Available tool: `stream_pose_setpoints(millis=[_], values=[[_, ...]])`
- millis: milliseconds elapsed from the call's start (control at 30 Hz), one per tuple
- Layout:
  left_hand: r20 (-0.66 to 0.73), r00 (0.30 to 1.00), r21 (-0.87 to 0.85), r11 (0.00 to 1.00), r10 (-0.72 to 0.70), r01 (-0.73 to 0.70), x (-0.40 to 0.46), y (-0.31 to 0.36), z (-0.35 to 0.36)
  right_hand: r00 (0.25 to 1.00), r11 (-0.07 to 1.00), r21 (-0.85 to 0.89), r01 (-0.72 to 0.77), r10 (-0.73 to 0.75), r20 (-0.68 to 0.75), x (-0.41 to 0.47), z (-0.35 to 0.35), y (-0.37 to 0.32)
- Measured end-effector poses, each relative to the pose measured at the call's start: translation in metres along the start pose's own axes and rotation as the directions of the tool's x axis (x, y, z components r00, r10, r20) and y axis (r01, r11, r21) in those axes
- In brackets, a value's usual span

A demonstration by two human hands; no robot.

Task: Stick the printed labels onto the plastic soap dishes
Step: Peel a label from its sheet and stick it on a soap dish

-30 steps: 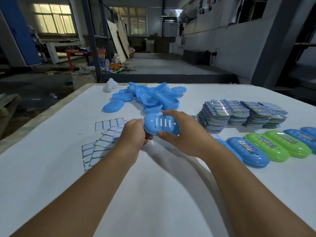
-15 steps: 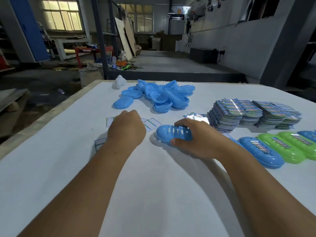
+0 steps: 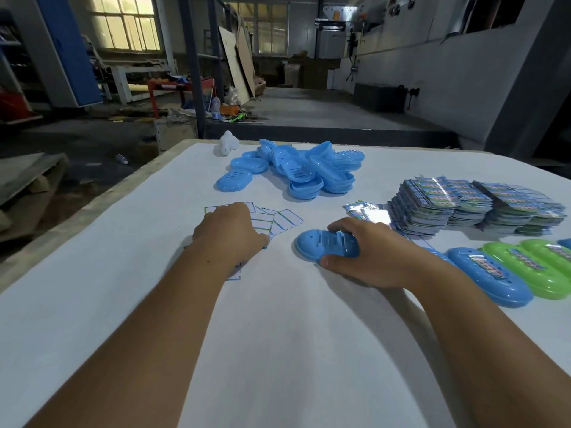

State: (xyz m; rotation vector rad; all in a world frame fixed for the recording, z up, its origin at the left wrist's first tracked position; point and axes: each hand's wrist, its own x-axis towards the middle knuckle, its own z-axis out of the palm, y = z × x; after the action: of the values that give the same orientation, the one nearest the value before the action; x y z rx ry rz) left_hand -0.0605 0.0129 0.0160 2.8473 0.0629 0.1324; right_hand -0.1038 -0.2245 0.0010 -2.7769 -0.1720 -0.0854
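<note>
Now, dish: my right hand [image 3: 375, 254] grips a blue slotted soap dish [image 3: 324, 244] flat on the white table [image 3: 278, 335].
Left hand [image 3: 231, 233]: palm down on loose labels [image 3: 275, 220]; whether it pinches one, I cannot tell.
Around: blue dish pile [image 3: 296, 171] beyond, label stacks [image 3: 463, 202] and labelled dishes [image 3: 509, 273] at right.
Axis: long side runs left-right.

Both your bare forearms reach up from the bottom of the frame toward its middle, your left hand [image 3: 230, 234] lying knuckles-up left of centre with its fingers hidden, your right hand [image 3: 375, 253] right of centre, fingers and thumb curled in a grip.
</note>
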Motion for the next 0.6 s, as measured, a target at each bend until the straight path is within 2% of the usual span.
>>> stream_pose_setpoints(millis=[267, 333, 400, 467, 533, 600], values=[[-0.079, 0.997, -0.237, 0.971, -0.003, -0.016, 0.008, 0.000, 0.003, 1.000, 1.000, 0.015, -0.013, 0.013, 0.005, -0.002, 0.000, -0.002], [-0.091, 0.996, -0.370, 0.929, -0.010, -0.024, 0.010, 0.002, 0.002, 1.000, 1.000, 0.024, -0.011, 0.011, 0.006, -0.003, -0.001, -0.002], [-0.068, 0.997, -0.561, 0.827, -0.022, -0.019, 0.009, 0.006, 0.000, 0.999, 0.998, 0.059, -0.011, 0.013, -0.031, -0.002, 0.000, -0.004], [-0.030, 0.999, -0.740, 0.673, -0.012, -0.014, 0.005, 0.014, -0.001, 0.989, 0.990, 0.140, -0.009, 0.029, -0.145, -0.001, -0.001, -0.006], [0.013, 1.000, -0.868, 0.497, 0.005, 0.009, -0.002, 0.025, -0.002, 0.962, 0.954, 0.299, 0.002, 0.080, -0.261, 0.001, -0.004, -0.009], [0.079, 0.995, -0.952, 0.299, 0.059, 0.058, -0.009, 0.036, 0.000, 0.957, 0.855, 0.518, 0.009, 0.143, -0.253, 0.002, -0.007, -0.014]])
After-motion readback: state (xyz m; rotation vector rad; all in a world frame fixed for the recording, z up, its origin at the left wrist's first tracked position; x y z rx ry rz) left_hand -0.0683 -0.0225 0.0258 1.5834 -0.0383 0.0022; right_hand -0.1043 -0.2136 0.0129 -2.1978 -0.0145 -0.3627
